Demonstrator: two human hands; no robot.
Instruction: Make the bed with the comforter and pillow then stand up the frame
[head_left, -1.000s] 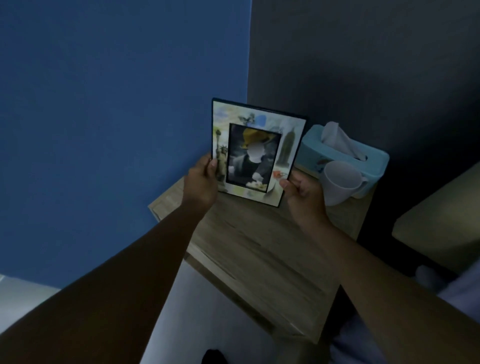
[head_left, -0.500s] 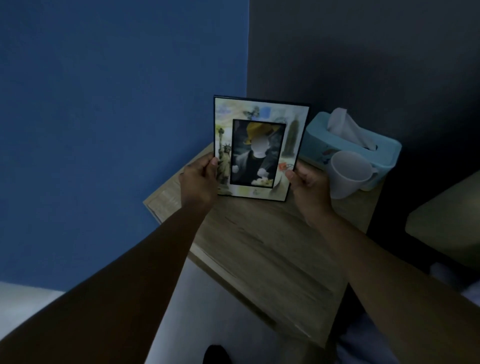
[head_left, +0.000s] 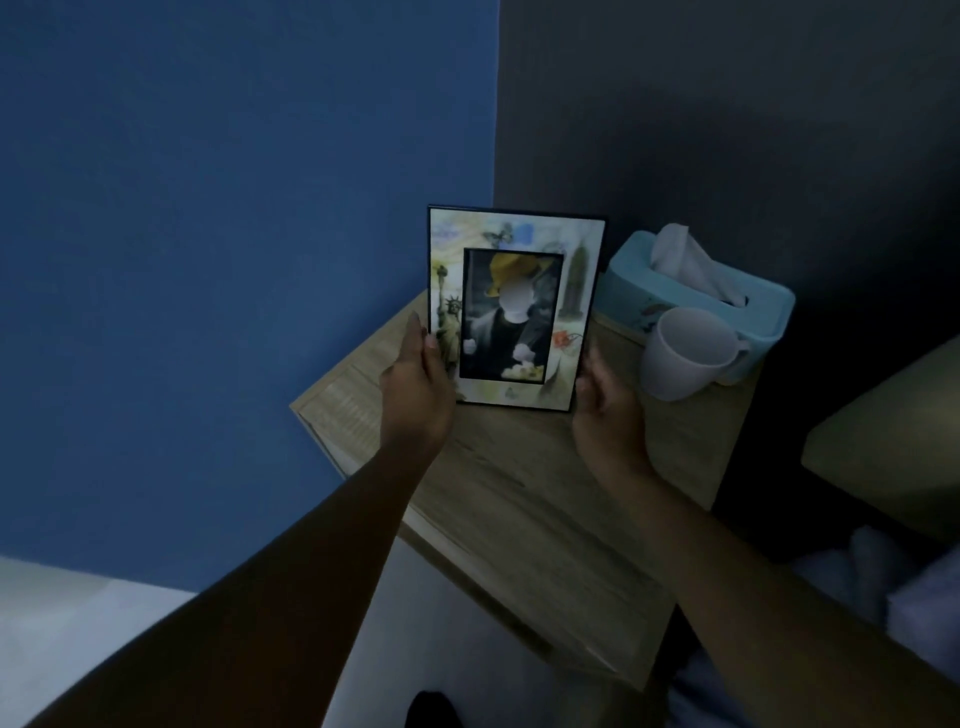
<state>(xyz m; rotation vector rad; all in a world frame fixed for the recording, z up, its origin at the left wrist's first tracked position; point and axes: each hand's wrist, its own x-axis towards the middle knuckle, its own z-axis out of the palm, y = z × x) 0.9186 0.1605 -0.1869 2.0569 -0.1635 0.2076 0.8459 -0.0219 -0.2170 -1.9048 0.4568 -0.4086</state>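
Observation:
A picture frame (head_left: 511, 306) with a pale printed border and a dark photo stands nearly upright on the wooden nightstand (head_left: 519, 499), its bottom edge on the top. My left hand (head_left: 418, 384) holds its lower left side, thumb on the front. My right hand (head_left: 605, 410) is at its lower right corner, fingers touching the edge. A corner of the bed (head_left: 893, 457) shows at the right, with pale bedding (head_left: 883, 577) below it.
A white mug (head_left: 683, 358) stands just right of the frame, in front of a light blue tissue box (head_left: 696, 280). A blue wall (head_left: 234, 260) is on the left, a dark wall (head_left: 727, 130) behind. Pale floor (head_left: 78, 613) lies at lower left.
The frame has been tipped from a tilt to nearly upright and set further back on the nightstand. Both hands have loosened, with thumbs now at the frame's edges.

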